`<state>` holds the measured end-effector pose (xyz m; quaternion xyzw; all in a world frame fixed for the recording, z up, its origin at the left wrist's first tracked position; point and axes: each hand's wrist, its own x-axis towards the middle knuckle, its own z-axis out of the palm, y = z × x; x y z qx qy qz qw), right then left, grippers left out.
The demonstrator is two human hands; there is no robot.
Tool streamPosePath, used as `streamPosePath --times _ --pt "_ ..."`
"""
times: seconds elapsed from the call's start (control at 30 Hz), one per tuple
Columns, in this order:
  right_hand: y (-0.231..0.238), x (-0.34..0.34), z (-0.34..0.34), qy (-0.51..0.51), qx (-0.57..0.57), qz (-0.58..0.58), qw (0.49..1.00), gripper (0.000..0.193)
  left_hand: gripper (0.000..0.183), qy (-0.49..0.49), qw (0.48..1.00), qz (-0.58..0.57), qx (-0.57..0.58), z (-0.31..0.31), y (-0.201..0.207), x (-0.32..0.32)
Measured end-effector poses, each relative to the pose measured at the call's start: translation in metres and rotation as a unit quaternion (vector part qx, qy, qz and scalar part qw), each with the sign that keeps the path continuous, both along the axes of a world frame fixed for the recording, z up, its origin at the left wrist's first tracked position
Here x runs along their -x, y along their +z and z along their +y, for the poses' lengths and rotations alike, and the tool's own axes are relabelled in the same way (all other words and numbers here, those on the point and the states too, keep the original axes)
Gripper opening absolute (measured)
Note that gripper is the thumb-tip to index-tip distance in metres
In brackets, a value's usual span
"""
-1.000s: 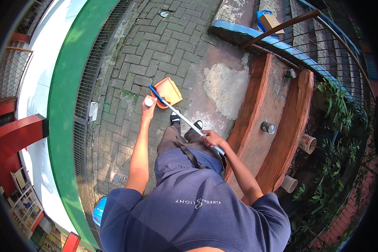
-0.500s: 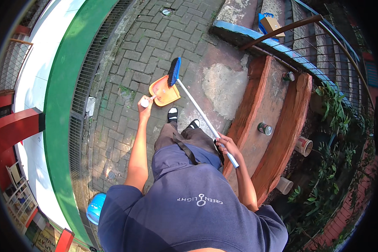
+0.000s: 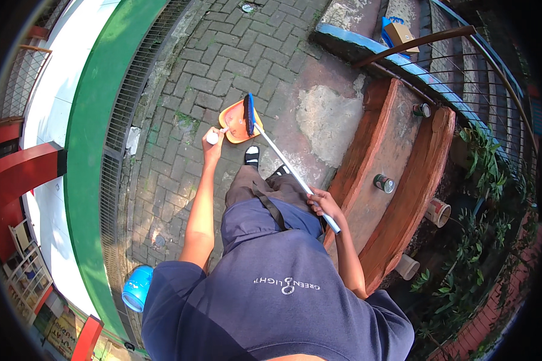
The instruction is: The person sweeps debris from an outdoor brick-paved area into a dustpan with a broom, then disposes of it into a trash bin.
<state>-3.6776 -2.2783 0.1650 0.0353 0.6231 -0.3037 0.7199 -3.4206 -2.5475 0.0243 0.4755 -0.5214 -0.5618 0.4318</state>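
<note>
My left hand [image 3: 213,143] is closed around the pale handle of an orange dustpan [image 3: 237,127]. The pan rests on the paving in front of my feet and holds a few small dark bits. My right hand [image 3: 323,203] grips the white pole of a broom [image 3: 279,154] near its upper end. The broom slants away to the upper left. Its head [image 3: 250,114], with a blue top and dark bristles, stands over the right part of the dustpan.
On the right is a reddish bench [image 3: 403,157] with two cans [image 3: 383,183] on it. Beyond it are blue-edged steps [image 3: 367,43] with a metal railing and a cardboard box [image 3: 400,36]. A drain grate [image 3: 115,150] runs along the left; a blue bucket [image 3: 137,289] stands lower left.
The broom head has moved down and slightly right, further over the dustpan. My left hand has shifted slightly right and up with the dustpan. The whole view has also shifted a little.
</note>
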Motion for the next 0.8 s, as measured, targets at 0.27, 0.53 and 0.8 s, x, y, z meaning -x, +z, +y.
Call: streamPosePath --times 0.27,0.53,0.8 --pt "0.014 0.024 0.006 -0.032 0.004 0.055 0.998 0.052 0.024 0.006 0.997 -0.071 0.023 -0.001 -0.001 0.003" --pt "-0.006 0.072 -0.005 0.016 -0.010 0.153 0.988 0.049 0.024 0.054 0.997 -0.050 0.018 -0.010 -0.005 0.016" --pt "-0.008 0.124 -0.004 0.049 -0.003 0.154 0.987 0.043 0.021 0.018 0.991 -0.116 0.067 -0.003 0.003 0.051"
